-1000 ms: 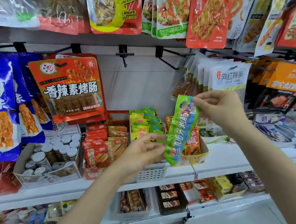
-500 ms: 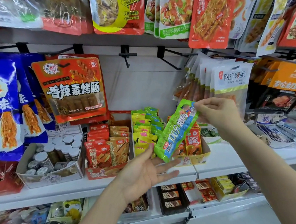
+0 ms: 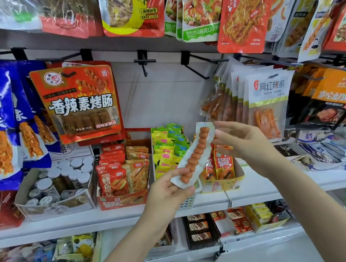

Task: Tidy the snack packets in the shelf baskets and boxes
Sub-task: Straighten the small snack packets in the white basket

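packet: long narrow white-backed plastic snack packet showing a row of orange sausage balls (image 3: 195, 154), held tilted in the air in front of the shelf, over the white plastic lattice basket (image 3: 189, 200)
left hand (image 3: 169, 189): thumb and fingers pinch the packet's bottom end
right hand (image 3: 239, 139): fingers loosely spread near the packet's top end; touching it or just off it, cannot tell
slip risk: only the bottom end is surely held, so the long packet could flop or slide out and drop toward the lower shelf (image 3: 263, 235) or the floor
snag risk: lowering it end first may catch on the green and yellow sachets (image 3: 166, 148) packed upright in the basket and push them over
mix-up risk: the yellow cardboard tray of red packets (image 3: 222, 171) sits just beside the basket, so a careless drop lands it in the wrong bin
edges: basket front rim is close to the white shelf lip (image 3: 214, 207); a push forward could tip it off
overhead: empty black peg hooks (image 3: 145, 64) and white hanging pouches (image 3: 266, 104) crowd the space above the right hand
open room: bare back panel between the hooks and the basket; best to come in from there
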